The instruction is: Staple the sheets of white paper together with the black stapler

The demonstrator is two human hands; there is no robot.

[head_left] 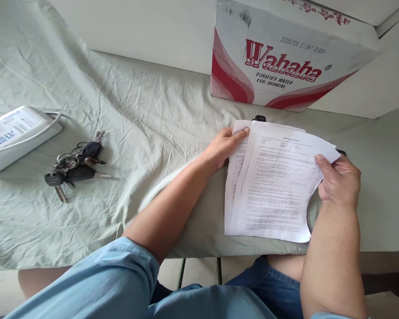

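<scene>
Printed sheets (pixel 272 186) are being held at the worktop's near edge: the left hand (pixel 224 146) is pressing flat on the top-left corner, the right hand (pixel 339 179) is pinching the right edge. Light, limp, easily creased; best gripped by the edges.

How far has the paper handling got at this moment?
Done: two printed sheets lie stacked on the cloth-covered table, over a dark object that only peeks out. In hand: the left hand presses the sheets' upper left corner; the right hand pinches the top sheet's right edge, lifting it slightly. Left: the sheets are not yet squared; the lower one shows along the left.
</scene>
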